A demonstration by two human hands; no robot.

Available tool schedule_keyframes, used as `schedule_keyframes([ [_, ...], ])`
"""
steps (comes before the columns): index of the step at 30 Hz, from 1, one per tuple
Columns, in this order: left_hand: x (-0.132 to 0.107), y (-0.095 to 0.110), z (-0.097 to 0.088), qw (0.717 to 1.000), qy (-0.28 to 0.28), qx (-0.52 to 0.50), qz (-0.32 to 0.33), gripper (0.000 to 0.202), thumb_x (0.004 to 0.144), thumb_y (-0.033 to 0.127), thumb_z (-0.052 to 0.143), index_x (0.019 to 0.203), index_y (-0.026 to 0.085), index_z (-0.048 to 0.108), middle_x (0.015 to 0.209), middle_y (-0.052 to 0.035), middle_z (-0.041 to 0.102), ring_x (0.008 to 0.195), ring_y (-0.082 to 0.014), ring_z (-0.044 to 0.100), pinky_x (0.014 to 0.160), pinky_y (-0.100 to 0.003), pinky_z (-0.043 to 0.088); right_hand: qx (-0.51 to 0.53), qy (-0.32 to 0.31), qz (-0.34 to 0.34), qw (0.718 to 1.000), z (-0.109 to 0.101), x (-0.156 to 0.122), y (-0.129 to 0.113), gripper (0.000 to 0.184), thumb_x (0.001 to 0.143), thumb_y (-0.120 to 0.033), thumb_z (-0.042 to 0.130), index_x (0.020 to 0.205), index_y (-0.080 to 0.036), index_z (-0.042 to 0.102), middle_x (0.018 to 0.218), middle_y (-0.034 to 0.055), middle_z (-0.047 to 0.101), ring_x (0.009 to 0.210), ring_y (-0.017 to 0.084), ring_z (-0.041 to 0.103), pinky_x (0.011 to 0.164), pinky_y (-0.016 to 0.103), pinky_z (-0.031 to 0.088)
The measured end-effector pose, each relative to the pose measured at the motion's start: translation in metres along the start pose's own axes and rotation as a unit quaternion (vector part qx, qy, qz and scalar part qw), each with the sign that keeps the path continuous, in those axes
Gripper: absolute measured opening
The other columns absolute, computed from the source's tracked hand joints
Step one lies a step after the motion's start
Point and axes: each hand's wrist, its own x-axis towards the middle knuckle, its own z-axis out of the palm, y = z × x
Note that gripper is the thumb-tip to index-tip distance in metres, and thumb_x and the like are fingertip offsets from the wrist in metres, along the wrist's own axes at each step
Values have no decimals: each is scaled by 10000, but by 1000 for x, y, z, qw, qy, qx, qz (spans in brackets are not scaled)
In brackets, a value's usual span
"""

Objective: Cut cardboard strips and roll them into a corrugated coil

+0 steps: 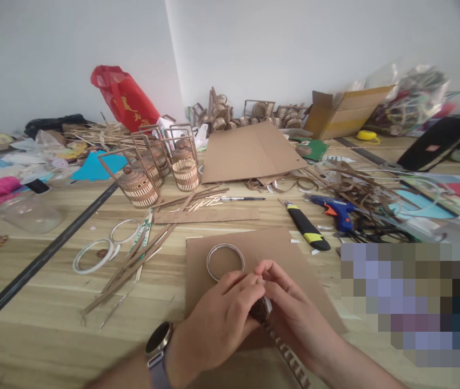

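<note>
Over the cardboard sheet (270, 243), my left hand (225, 308) and my right hand (290, 302) meet with bent fingers pressed together. Between them they grip a dark brown coil (259, 310), mostly covered by my fingers. From it a slatted brown-and-beige strip (288, 356) trails down to the lower right, under my right hand. A small white piece (269, 304) shows beside the coil. Just beyond my left hand, a thin brown and white ring (208, 258) lies on the cardboard.
Slatted lidded baskets with handles (138, 189) stand at back left. Rolls of white tape (87, 256) and long brown strips (132, 259) lie left. A utility knife (306, 224) and blue glue gun (339, 210) lie right. Behind them leans a large cardboard piece (250, 154).
</note>
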Motion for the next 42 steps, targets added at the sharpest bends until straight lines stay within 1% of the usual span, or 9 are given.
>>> schedule_keyframes([
  [4,0,-1,1,999,2,-7,-41,575,907,101,587,1397,186,297,1268,-134,613,1169,-247,588,949,-405,551,-98,0,-78,992,-5,3,5,289,790,-472,745,903,-244,608,816,-11,609,735,145,546,668,255,441],
  [8,0,-2,-1,996,-34,5,-83,578,873,101,629,1378,221,374,1272,-110,625,1180,-261,586,972,-453,536,-239,16,-185,953,-13,6,11,348,838,-524,671,1030,-243,600,878,27,648,820,187,599,737,297,479],
  [15,1,-2,-2,992,-40,-36,-112,445,877,143,655,1280,218,482,1242,-82,641,1161,-239,588,991,-425,522,-322,8,-210,923,-22,6,12,399,836,-515,675,1111,-259,538,923,48,662,848,214,618,737,320,490],
  [19,0,-5,-1,992,-1,-41,-119,472,857,149,687,1271,209,470,1219,-104,643,1134,-254,603,969,-436,530,-374,13,-254,892,-24,7,7,426,712,-468,812,1028,-262,614,857,26,633,809,205,579,741,304,474],
  [21,-1,-7,-2,993,4,-24,-116,533,835,95,692,1294,203,444,1236,-113,632,1153,-263,590,981,-451,522,-391,28,-278,877,-26,5,4,349,719,-438,813,972,-270,641,845,23,630,805,202,573,742,299,468],
  [24,-2,-8,-3,993,-16,1,-118,616,795,43,711,1317,196,420,1263,-117,615,1188,-276,565,1012,-469,502,-412,81,-307,854,-28,1,1,146,830,-371,714,932,-285,655,839,26,655,815,205,599,754,308,467],
  [29,0,-5,-6,993,-34,45,-103,630,786,21,703,1322,164,404,1277,-133,608,1179,-293,564,1006,-468,511,-493,106,-305,808,-24,-6,-3,83,820,-258,680,895,-293,679,834,25,704,791,211,653,727,309,494],
  [35,1,-3,-6,991,-44,99,-82,589,808,38,680,1320,128,405,1261,-148,617,1140,-302,585,973,-452,534,-535,100,-290,787,-21,-6,-5,55,828,-272,644,882,-276,657,786,9,718,731,189,682,646,268,532],
  [42,1,-3,-4,987,-50,127,-81,549,816,52,676,1308,99,436,1235,-140,634,1104,-300,601,949,-436,548,-578,78,-261,769,-23,-4,-5,103,877,-257,552,960,-258,614,856,16,739,771,170,716,603,232,553],
])
